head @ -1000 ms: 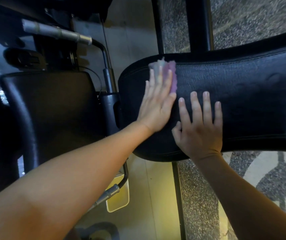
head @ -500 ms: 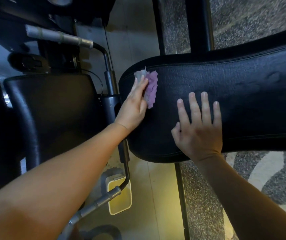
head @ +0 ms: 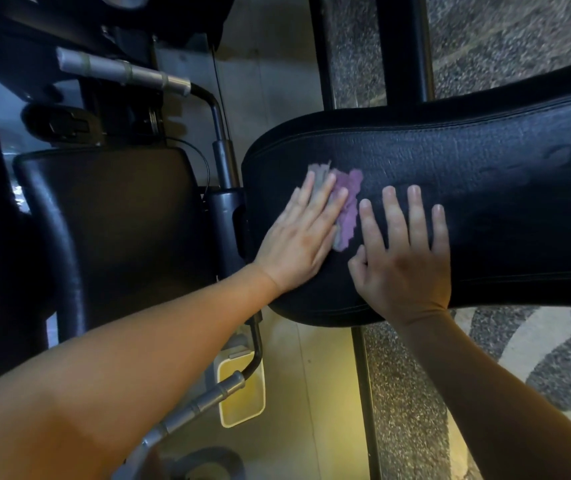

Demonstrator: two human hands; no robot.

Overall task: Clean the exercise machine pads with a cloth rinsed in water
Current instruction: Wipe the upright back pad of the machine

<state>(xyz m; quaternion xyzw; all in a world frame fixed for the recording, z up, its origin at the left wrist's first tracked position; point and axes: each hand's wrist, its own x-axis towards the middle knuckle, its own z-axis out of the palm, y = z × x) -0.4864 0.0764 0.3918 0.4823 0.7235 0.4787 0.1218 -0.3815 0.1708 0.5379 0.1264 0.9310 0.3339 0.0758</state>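
Crumpled purple-grey cloth (head: 345,209) flat on the black textured pad (head: 467,188), near its rounded left end

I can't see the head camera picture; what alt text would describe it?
A person's left hand presses a purple cloth flat on a black exercise machine pad, while the right hand rests open beside it on the same pad.

Our left hand (head: 297,240) lies flat, fingers straight, at the rounded end of the pad (head: 484,188). Our right hand (head: 405,254) rests flat beside it.
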